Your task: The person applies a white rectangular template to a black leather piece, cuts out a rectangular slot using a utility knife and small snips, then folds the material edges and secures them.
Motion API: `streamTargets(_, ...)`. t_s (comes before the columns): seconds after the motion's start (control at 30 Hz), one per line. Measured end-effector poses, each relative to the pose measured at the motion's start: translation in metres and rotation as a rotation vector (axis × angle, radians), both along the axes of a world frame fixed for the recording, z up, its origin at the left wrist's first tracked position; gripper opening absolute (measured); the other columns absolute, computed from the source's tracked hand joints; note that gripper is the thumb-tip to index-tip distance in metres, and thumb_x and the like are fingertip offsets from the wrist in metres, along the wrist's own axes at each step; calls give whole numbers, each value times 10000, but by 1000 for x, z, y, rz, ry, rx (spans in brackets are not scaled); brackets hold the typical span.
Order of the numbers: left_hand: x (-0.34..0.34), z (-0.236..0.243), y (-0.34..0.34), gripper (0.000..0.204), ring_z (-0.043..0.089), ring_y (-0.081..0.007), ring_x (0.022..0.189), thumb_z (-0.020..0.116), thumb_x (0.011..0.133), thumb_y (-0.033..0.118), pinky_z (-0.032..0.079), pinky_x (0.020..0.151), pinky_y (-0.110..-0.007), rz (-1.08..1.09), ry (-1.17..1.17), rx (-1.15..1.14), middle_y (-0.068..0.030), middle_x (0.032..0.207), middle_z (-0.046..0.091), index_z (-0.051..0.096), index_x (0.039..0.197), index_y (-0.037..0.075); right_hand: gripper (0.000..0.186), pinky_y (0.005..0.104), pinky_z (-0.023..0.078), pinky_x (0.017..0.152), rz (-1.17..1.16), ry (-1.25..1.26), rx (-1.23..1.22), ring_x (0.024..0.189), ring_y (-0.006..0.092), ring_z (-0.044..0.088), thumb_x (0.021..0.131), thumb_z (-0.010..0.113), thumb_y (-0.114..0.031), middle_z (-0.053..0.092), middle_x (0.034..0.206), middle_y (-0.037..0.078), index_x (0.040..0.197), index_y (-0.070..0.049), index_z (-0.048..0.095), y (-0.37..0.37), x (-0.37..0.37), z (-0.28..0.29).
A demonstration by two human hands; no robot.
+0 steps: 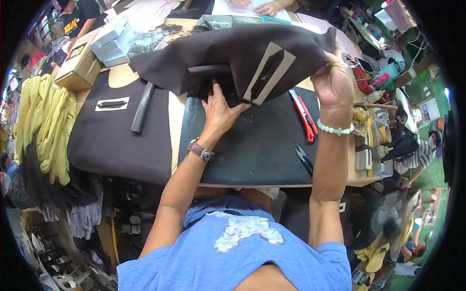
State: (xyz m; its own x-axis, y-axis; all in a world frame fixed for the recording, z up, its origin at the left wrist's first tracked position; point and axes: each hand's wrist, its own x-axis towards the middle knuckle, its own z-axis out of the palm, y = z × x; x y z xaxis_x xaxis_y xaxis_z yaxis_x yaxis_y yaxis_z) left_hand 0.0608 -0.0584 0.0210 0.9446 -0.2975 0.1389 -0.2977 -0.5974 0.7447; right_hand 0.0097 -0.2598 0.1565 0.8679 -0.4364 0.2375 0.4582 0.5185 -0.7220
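A large dark brown fabric piece (208, 53) is lifted over the black cutting mat (238, 155). It bears a pale rectangular patch (286, 60) around a dark slot. My right hand (335, 82) pinches the piece at its right end. Spread fingers of my left hand (221, 114) reach up into the fold below, the thumb close to the patch's lower corner; some fingertips are hidden. Red utility knives (306, 119) and small black thread snips (304, 159) lie on the mat at the right.
On the left lies another dark fabric piece (116, 140) with a grey metal bar (142, 109) on it. Yellow cloth strips (46, 121) hang beside it. Cardboard boxes (80, 68) stand behind. Across the table, another person's hands (267, 8) rest over white sheets.
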Motion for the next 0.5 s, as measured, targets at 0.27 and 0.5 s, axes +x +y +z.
streamTargets(0.27, 41, 56, 65, 205, 601, -96, 797, 636, 830, 73, 486, 720, -238, 77, -373, -573, -50, 929, 666, 648, 1029, 25, 315, 303, 482, 881, -585, -129, -249, 980, 199, 585, 787, 572, 67, 599, 1073, 124, 1101, 37, 554, -46, -22, -7)
streamTargets(0.5, -19, 71, 148, 265, 635, -136, 857, 602, 848, 30, 486, 751, -255, 209, -600, -103, -123, 970, 675, 611, 1113, 11, 310, 274, 444, 800, -795, 544, -857, 859, 152, 566, 771, 703, -89, 612, 942, 97, 1032, 10, 569, 7, -109, -86)
